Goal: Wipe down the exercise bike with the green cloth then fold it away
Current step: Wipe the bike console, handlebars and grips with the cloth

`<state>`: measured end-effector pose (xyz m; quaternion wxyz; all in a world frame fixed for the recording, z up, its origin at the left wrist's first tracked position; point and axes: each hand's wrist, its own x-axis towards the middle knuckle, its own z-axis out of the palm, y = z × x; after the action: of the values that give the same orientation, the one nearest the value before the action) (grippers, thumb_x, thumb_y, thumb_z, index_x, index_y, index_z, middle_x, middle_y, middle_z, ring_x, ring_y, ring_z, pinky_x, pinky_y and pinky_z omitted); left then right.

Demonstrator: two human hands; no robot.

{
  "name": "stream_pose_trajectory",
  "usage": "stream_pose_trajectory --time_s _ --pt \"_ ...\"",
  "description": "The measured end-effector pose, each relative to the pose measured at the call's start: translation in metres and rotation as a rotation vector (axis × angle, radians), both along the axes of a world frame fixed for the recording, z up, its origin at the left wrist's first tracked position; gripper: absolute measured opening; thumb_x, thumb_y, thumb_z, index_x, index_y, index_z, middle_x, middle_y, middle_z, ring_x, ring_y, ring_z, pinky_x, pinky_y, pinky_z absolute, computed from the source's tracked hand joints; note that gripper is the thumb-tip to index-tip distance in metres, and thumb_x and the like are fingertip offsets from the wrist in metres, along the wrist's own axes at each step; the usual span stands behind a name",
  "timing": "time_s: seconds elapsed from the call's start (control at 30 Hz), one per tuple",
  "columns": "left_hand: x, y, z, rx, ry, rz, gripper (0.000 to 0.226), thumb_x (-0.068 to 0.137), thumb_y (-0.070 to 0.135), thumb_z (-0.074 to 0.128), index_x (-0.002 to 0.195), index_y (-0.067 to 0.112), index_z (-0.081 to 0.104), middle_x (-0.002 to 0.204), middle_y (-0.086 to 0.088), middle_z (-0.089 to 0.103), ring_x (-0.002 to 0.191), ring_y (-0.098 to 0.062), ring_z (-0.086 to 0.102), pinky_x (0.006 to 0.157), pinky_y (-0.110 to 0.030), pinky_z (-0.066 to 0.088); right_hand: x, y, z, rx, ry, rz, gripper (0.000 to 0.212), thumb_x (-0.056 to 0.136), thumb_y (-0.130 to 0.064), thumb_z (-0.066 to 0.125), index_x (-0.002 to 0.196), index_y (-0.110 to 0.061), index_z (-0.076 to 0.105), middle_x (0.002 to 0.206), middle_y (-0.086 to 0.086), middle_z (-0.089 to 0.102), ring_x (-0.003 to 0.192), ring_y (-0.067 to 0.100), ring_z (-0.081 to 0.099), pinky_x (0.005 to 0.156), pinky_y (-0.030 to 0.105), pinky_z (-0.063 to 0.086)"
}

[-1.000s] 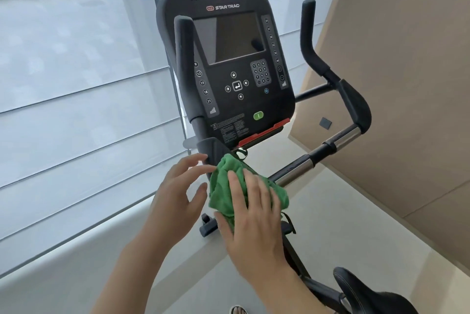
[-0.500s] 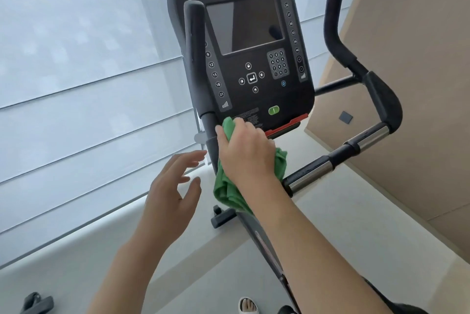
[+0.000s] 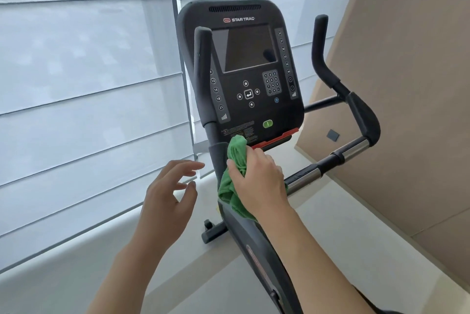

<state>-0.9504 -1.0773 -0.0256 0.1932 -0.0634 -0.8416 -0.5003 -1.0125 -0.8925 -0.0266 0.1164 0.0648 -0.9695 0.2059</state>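
My right hand bunches the soft, light green cloth, best gripped as a wad, against the exercise bike; my left hand hovers open, empty.

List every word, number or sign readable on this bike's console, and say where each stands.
"STAR TRAC": brand, top of the console, above the screen.
"12", "15", "18", "21": left button strip.
"24", "27", "30", "33", "36", "40": right button strip.
Enter arrow: centre key.
Keypad digits and the notice above the green cloth: too small to read.
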Motion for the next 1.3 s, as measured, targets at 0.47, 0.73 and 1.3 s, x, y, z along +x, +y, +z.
stream_pose_trajectory --time_s 0.47,0.73,1.3 --pt "0.000 -0.027 0.003 -0.024 -0.028 -0.026 0.043 0.093 -0.008 0.058 0.109 0.029 0.074 0.112 0.015 0.068 0.111 -0.014 0.065 0.081 -0.015 0.051 -0.015 -0.025 0.020 -0.256 0.448 0.036 0.041 0.092 -0.008 0.068 0.133 -0.012 0.062 0.130 0.006 0.051 0.115 0.023 0.050 0.100 0.042 0.051" --pt "-0.003 -0.049 0.009 -0.060 -0.035 -0.014 0.042 0.094 -0.008 0.059 0.101 0.030 0.075 0.111 0.013 0.068 0.111 -0.016 0.065 0.085 -0.021 0.052 -0.107 -0.107 0.025 0.195 0.118 -0.085 0.095 0.096 -0.053 0.067 0.163 -0.010 0.014 0.133 0.015 0.046 0.101 0.029 0.058 0.073 0.039 0.058" --pt "0.011 -0.041 0.019 -0.029 -0.005 -0.168 0.039 0.094 -0.006 0.059 0.096 0.029 0.076 0.107 0.014 0.070 0.106 -0.016 0.067 0.088 -0.029 0.054 -0.050 -0.058 0.034 -0.073 -0.044 -0.006 0.046 0.093 -0.044 0.066 0.125 -0.015 0.050 0.104 0.002 0.047 0.094 0.024 0.047 0.087 0.041 0.050"
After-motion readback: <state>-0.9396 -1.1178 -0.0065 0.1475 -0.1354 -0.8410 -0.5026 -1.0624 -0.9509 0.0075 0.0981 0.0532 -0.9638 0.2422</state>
